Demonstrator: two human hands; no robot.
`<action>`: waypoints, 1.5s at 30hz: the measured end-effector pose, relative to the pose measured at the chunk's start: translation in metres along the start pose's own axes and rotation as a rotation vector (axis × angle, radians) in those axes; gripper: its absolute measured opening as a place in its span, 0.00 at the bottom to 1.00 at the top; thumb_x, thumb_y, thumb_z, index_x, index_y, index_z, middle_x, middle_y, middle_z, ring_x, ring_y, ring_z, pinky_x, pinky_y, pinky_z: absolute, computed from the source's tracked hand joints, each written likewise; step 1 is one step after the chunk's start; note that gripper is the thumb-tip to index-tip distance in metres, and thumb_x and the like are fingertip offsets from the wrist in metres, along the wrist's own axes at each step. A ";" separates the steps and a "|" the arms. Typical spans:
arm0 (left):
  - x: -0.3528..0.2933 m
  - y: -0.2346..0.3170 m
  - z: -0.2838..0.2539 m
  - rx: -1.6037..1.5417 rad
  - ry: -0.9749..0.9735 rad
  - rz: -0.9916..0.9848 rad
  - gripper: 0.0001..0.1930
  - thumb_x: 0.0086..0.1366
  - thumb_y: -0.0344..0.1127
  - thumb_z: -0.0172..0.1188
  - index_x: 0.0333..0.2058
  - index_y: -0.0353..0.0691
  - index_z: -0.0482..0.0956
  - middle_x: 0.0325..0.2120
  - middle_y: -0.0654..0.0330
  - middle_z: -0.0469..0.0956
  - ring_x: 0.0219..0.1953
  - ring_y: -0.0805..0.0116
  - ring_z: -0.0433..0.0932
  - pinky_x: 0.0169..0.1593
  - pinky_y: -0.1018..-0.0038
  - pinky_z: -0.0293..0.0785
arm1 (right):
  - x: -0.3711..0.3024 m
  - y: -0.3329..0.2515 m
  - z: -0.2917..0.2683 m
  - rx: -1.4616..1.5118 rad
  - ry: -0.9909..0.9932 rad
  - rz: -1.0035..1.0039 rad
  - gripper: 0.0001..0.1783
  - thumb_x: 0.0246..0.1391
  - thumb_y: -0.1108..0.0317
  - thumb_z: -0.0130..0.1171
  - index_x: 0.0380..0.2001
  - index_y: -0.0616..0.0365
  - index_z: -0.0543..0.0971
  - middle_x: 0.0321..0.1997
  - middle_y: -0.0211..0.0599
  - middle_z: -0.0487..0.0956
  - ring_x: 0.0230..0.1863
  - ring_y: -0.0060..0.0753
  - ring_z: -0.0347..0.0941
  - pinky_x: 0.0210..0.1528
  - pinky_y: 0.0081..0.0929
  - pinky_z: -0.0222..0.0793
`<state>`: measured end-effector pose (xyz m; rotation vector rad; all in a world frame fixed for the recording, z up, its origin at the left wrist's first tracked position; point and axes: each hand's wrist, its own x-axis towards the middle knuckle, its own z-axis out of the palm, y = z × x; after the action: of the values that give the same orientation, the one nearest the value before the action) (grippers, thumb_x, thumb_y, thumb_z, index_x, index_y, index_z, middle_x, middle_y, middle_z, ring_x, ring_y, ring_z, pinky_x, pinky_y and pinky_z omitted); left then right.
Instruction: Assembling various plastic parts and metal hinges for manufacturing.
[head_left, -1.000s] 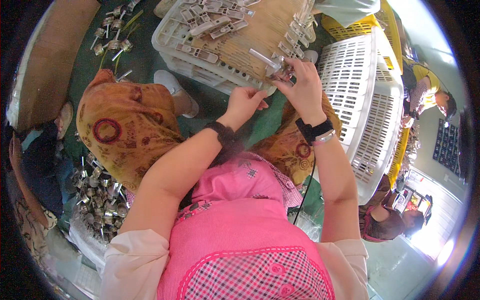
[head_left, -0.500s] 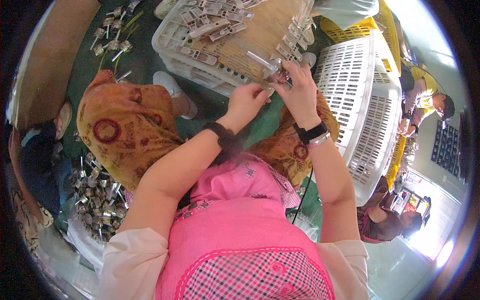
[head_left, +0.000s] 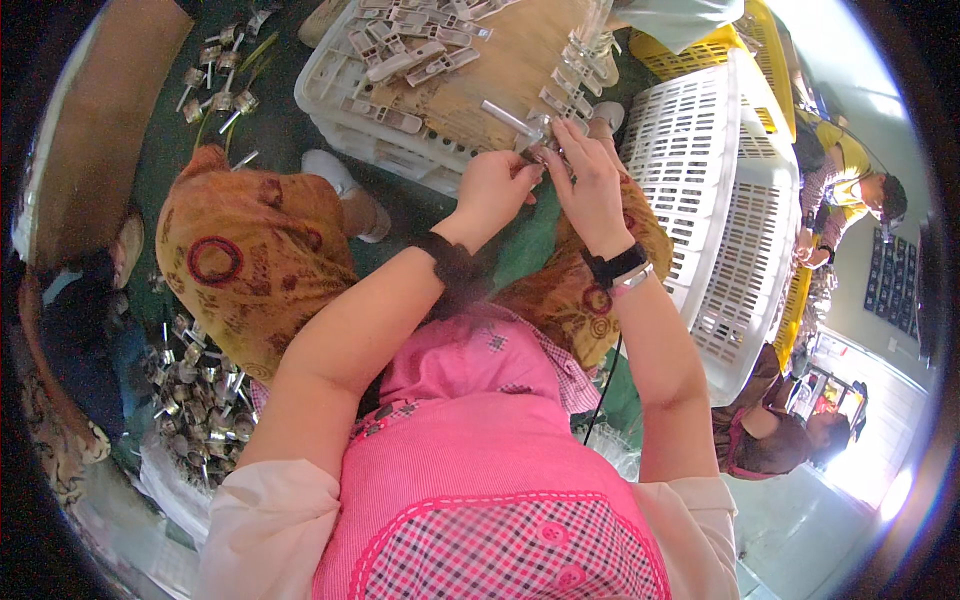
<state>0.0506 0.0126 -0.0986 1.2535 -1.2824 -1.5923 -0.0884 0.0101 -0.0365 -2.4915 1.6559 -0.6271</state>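
My left hand (head_left: 492, 195) is closed, thumb and fingers pinched at the near side of a shiny round metal part with a rod (head_left: 512, 118). The part's pale rod points up and left over the brown board (head_left: 515, 60). My right hand (head_left: 592, 190) reaches round the part from the right, fingers and thumb against its metal body. My fingers partly hide that body, so its exact shape is not plain. Several grey-white plastic clip-like pieces (head_left: 410, 55) lie loose on the board just beyond my hands, and more stand in a row (head_left: 570, 90) along its right side.
White plastic crates (head_left: 385, 150) support the board. To the right stand white slatted baskets (head_left: 680, 150) and yellow baskets (head_left: 700, 50). Similar metal parts (head_left: 200, 400) are heaped at lower left, others (head_left: 225, 75) lie on the green floor. Other people (head_left: 850, 180) sit at right.
My right hand has shifted slightly left and down, its fingers straighter along the metal part. My left hand stays close to it. The view has shifted slightly.
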 end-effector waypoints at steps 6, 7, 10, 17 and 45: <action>0.009 0.028 -0.014 0.189 -0.146 -0.113 0.15 0.58 0.40 0.56 0.29 0.30 0.79 0.25 0.55 0.80 0.25 0.68 0.80 0.29 0.72 0.74 | 0.001 0.002 -0.002 0.086 -0.023 0.035 0.22 0.50 0.70 0.56 0.50 0.63 0.72 0.50 0.50 0.73 0.47 0.50 0.70 0.50 0.37 0.67; 0.009 0.033 -0.016 -0.012 -0.194 -0.233 0.16 0.59 0.43 0.55 0.30 0.33 0.80 0.26 0.55 0.80 0.27 0.67 0.81 0.32 0.73 0.74 | 0.001 0.003 -0.003 0.078 -0.038 0.017 0.22 0.49 0.71 0.56 0.50 0.62 0.71 0.50 0.49 0.73 0.48 0.50 0.69 0.50 0.37 0.67; 0.012 0.043 -0.023 -0.340 -0.280 -0.446 0.18 0.60 0.47 0.51 0.32 0.37 0.79 0.29 0.57 0.80 0.31 0.65 0.80 0.36 0.75 0.74 | 0.000 0.007 -0.003 0.076 -0.046 0.003 0.22 0.48 0.72 0.55 0.50 0.63 0.71 0.51 0.49 0.72 0.48 0.50 0.69 0.51 0.37 0.66; 0.027 0.059 -0.036 -0.584 -0.400 -0.650 0.19 0.61 0.49 0.47 0.35 0.37 0.76 0.31 0.58 0.79 0.33 0.65 0.80 0.40 0.73 0.75 | 0.003 0.001 -0.011 0.146 -0.079 0.016 0.25 0.46 0.68 0.56 0.49 0.66 0.70 0.51 0.49 0.72 0.50 0.49 0.68 0.53 0.37 0.65; 0.049 0.058 -0.058 0.603 -0.280 0.342 0.31 0.41 0.37 0.71 0.46 0.42 0.69 0.37 0.56 0.77 0.41 0.55 0.77 0.42 0.66 0.73 | 0.013 0.014 -0.009 0.182 -0.037 0.074 0.29 0.27 0.66 0.69 0.40 0.55 0.76 0.39 0.34 0.77 0.39 0.36 0.71 0.44 0.32 0.63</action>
<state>0.0918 -0.0628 -0.0558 1.0800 -2.1379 -1.1967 -0.0996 -0.0063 -0.0284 -2.2916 1.5921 -0.6851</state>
